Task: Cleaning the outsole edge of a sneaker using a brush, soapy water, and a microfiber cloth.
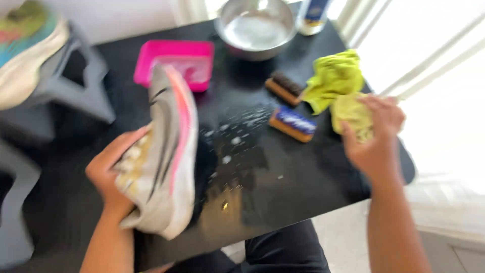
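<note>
Black is the colour of the tabletop (283,182), and it is wet with small white soap spots near its middle. The left hand (113,172) is closed around a grey and white shoe (164,156) with a pink stripe along its side. The shoe is held up on its side above the near left part of the tabletop, with its toe pointing to the far edge. The right hand (376,136) is closed on a yellow-green cloth (336,83) by the right edge of the tabletop. Part of the cloth is bunched in the fingers and the rest lies in a heap on the tabletop, just behind the hand. Two brushes lie between the shoe and the cloth. One brush with a blue top (293,124) is just beside the cloth, and a brush with dark bristles (284,88) lies a little farther back. A pink tray (174,60) sits near the far edge, just behind the toe of the shoe. A round metal bowl (255,30) with white foam in it stands at the far edge, right of the tray. A bottle (313,15) stands beside the bowl at the far right corner. Another shoe with many colours (28,50) rests on a grey stool (76,86) off the left side of the tabletop. Everything looks a bit blurry.
</note>
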